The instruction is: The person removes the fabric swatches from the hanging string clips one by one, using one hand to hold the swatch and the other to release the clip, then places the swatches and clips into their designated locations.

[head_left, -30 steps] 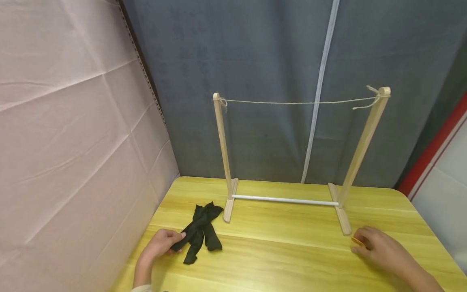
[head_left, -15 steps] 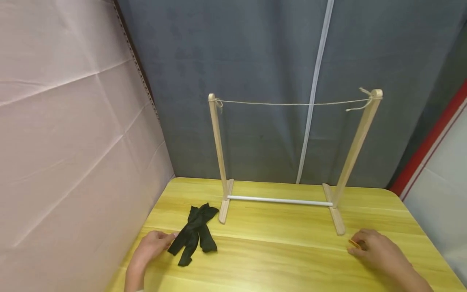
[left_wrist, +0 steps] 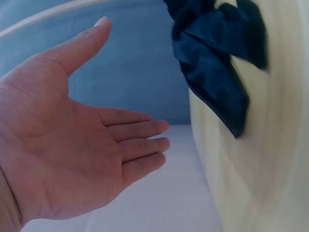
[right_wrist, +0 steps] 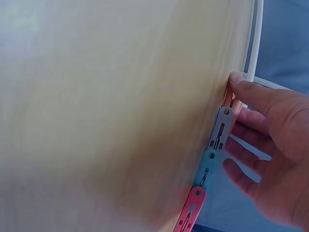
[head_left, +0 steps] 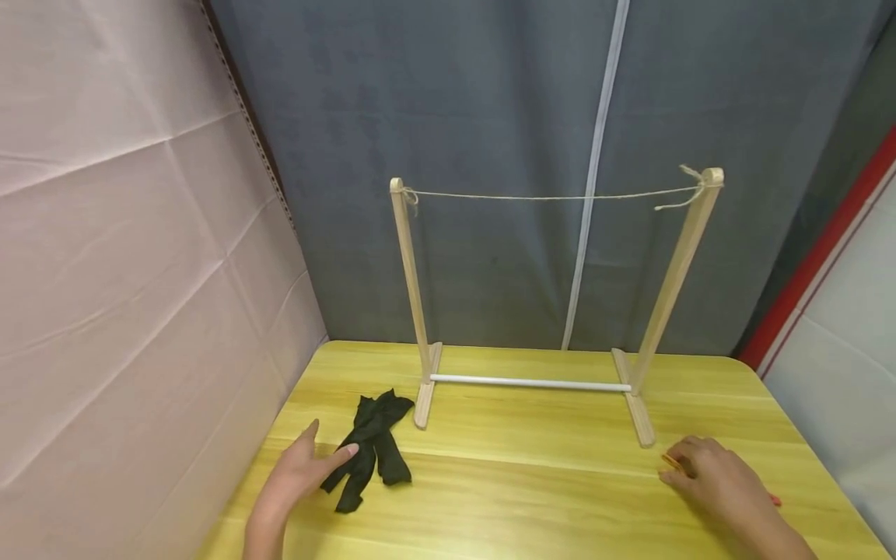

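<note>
My left hand (head_left: 294,474) is beside a crumpled black cloth (head_left: 374,428) with several strip-like ends, at the left of the table. In the left wrist view its fingers are straight, the thumb is spread and the palm holds nothing. At the right, my right hand (head_left: 721,482) pinches an orange clothespin (head_left: 673,462) between thumb and fingers, low over the table. In the right wrist view a grey clothespin (right_wrist: 220,128), a teal clothespin (right_wrist: 205,169) and a pink clothespin (right_wrist: 190,208) line up end to end below the orange one, which the thumb partly hides.
A wooden stand with two posts (head_left: 411,272) is at the back of the table (head_left: 525,498), a string (head_left: 532,197) tied between their tops. A white rod (head_left: 525,382) joins its feet. Grey curtain (head_left: 490,117) hangs behind, with pale cloth (head_left: 140,272) along the left side.
My left hand has let go of the black cloth's end and spread its thumb. The right hand keeps its pinch, and a red tip now shows behind it. The head view has shifted slightly.
</note>
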### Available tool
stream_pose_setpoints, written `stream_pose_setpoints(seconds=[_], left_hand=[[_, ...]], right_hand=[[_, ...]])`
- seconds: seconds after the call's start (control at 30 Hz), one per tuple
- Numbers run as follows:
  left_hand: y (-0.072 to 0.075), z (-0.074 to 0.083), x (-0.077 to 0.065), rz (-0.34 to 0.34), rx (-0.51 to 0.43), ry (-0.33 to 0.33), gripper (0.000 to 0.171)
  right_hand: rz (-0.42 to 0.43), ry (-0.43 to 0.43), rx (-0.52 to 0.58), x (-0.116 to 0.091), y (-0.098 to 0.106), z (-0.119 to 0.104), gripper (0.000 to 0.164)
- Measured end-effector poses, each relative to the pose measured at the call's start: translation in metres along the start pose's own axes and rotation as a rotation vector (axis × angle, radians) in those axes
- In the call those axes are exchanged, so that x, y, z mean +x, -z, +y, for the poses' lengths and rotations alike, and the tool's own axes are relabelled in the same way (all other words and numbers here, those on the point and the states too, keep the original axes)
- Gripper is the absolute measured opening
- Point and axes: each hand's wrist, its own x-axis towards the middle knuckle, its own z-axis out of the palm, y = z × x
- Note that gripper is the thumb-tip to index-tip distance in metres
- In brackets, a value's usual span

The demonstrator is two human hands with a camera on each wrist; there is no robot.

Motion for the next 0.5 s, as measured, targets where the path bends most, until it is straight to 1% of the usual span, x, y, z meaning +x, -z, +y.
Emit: stream_pose_setpoints(seconds=[0.1,0.23,0.3,0.33,0.4,0.43,0.5], left_hand=[[-0.005,0.007,0.002,0.034,-0.028,-0.113,0.134],[-0.012,0.017,0.009,0.125,-0.052,-0.316,0.14],[-0.016,0.023,0.011,0.166,-0.055,-0.383,0.142],[-0.018,0.027,0.013,0.182,-0.048,-0.409,0.143],[-0.022,0.033,0.015,0.207,-0.026,-0.441,0.145],[-0.023,0.036,0.016,0.219,-0.009,-0.452,0.145],[-0.026,0.042,0.018,0.243,0.039,-0.469,0.146]], right_hand=[[0.014,0.006,0.002,0.0,-0.001,0.002,0.041],[0.006,0.018,0.009,0.001,-0.001,0.003,0.044],[-0.018,0.024,0.011,0.001,-0.001,0.003,0.049],[-0.035,0.028,0.013,0.001,-0.001,0.003,0.052],[-0.061,0.028,0.017,0.001,0.001,0.002,0.057],[-0.062,0.03,0.022,0.0,0.002,0.001,0.058],[-0.034,0.027,0.045,-0.002,0.007,-0.002,0.061]])
